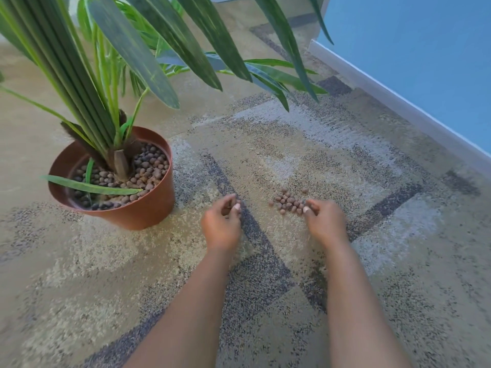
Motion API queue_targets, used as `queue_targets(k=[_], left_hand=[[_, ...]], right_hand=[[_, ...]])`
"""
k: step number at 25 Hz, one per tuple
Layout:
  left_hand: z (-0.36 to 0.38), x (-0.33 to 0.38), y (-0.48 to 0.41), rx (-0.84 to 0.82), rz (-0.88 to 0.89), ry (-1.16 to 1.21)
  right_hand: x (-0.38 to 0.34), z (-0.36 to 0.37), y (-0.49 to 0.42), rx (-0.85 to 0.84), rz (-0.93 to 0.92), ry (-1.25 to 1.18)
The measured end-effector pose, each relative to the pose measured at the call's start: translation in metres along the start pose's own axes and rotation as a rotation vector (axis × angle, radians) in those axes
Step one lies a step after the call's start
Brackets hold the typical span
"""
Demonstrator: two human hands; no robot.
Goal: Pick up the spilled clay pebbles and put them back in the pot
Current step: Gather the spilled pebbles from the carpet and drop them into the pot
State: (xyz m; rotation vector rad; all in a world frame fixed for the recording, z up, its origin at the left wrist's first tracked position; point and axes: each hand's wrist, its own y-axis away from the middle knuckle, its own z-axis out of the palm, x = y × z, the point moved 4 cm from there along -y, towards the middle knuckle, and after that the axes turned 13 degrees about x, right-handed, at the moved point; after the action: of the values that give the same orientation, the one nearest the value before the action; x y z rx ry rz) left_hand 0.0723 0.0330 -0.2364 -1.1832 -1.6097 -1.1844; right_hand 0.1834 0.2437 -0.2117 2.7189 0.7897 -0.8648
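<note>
Pebbles (289, 202) beside right hand (324, 221)

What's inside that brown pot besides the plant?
The pot holds brown clay pebbles packed around the plant stem, with a fallen leaf lying across them. Whatever lies beneath the pebbles is covered; leaves hide part of the surface.

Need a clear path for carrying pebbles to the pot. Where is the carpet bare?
Bare carpet runs between the pot and the spilled pebbles, and beyond them toward the baseboard. Crowded: the pebbles touch the right hand; leaves overhang the pot.
</note>
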Motion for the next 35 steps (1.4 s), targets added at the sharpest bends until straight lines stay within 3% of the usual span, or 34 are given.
queue_targets(k=[2, 3, 6, 13, 17, 20, 23, 26, 30, 35], left_hand=[[-0.003, -0.001, 0.002, -0.017, -0.376, 0.471], [-0.005, -0.003, 0.005, -0.051, -0.485, 0.596], [-0.011, -0.009, 0.015, -0.165, -0.623, 0.638], [-0.003, -0.001, 0.013, -0.184, -0.659, 0.462], [0.012, 0.007, 0.02, -0.213, -0.765, 0.486], [0.017, 0.01, 0.031, -0.296, -0.837, 0.53], [0.014, 0.013, 0.034, -0.344, -0.838, 0.536], [0.011, 0.019, 0.028, -0.344, -0.831, 0.555], [0.007, 0.032, 0.021, -0.33, -0.833, 0.531], [-0.013, 0.059, 0.012, -0.247, -0.786, 0.533]], right_hand=[[-0.01, 0.005, -0.005, -0.093, -0.06, 0.042], [-0.015, 0.009, -0.005, -0.123, -0.078, 0.07], [-0.026, 0.015, -0.004, -0.137, -0.087, 0.13], [-0.031, 0.015, 0.003, -0.075, -0.074, 0.082], [-0.029, 0.004, 0.01, 0.002, 0.109, -0.163], [-0.04, 0.005, 0.017, -0.136, 0.261, -0.415], [-0.069, 0.008, 0.025, -0.288, 0.204, -0.466], [-0.098, 0.016, 0.037, -0.375, 0.068, -0.357], [-0.12, 0.02, 0.047, -0.312, -0.083, -0.193], [-0.133, 0.0, 0.04, -0.3, 0.105, -0.47]])
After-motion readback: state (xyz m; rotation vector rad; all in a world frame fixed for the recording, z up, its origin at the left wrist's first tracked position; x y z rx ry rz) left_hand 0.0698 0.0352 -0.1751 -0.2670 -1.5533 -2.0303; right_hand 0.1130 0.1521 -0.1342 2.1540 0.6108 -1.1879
